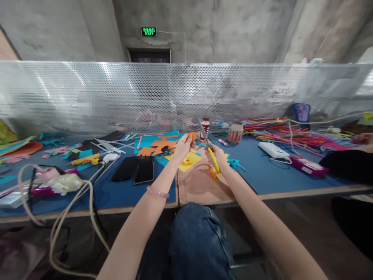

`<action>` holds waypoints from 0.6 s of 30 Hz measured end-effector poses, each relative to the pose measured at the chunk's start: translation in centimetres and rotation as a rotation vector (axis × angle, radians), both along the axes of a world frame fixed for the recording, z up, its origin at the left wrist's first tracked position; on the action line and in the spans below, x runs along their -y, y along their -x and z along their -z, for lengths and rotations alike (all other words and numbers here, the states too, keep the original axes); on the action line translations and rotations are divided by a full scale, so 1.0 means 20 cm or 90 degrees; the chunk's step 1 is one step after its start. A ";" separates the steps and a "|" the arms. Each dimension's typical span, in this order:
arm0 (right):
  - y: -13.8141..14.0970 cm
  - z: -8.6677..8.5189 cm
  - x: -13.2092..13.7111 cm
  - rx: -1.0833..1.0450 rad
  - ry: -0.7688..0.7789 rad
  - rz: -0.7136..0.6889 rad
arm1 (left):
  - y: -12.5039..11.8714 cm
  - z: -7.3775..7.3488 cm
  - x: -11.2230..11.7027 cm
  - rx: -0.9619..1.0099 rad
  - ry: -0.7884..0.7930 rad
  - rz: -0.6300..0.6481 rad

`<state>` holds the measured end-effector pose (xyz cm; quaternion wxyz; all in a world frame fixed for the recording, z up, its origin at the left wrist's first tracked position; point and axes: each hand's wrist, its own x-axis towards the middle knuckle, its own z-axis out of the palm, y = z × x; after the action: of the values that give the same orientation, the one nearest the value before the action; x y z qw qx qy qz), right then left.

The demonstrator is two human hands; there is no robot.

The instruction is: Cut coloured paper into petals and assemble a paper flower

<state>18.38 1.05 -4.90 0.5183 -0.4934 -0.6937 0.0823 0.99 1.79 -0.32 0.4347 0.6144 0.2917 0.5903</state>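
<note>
My left hand [184,146] pinches a small piece of orange paper [192,135] above the table. In my right hand [218,154] is a pair of scissors with yellow handles [213,160], its blades pointing up and away from me. The blades stand apart from the orange piece. Under my hands lie a yellow sheet with a cut-out [187,161] and small orange and yellow paper scraps [214,171]. Left of my left hand, cut orange paper [159,146] rests over blue sheets [171,136]. A dark red and white bottle [205,127] stands just behind the scissors.
Two dark phones [143,170] lie left of my left arm. A clear jar [235,134], a pile of coloured pipe cleaners [274,130] and a white power bank [274,150] are on the right. Cables [90,190] hang over the left edge. Another person's hand [363,139] shows at far right.
</note>
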 end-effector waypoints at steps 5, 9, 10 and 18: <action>0.01 0.00 0.02 -0.018 0.064 -0.036 | 0.01 -0.01 0.00 -0.026 -0.053 0.015; 0.01 -0.01 0.03 0.021 0.072 -0.054 | 0.03 -0.01 -0.01 0.021 -0.044 0.025; 0.01 -0.01 0.04 0.023 0.071 -0.062 | 0.03 -0.01 -0.01 0.029 -0.042 0.025; 0.00 -0.02 0.05 0.039 0.092 -0.114 | 0.04 -0.03 0.02 0.045 -0.046 0.054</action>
<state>18.45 0.08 -4.59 0.4507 -0.4681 -0.7424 0.1631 0.12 1.34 0.37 0.4470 0.6203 0.2281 0.6027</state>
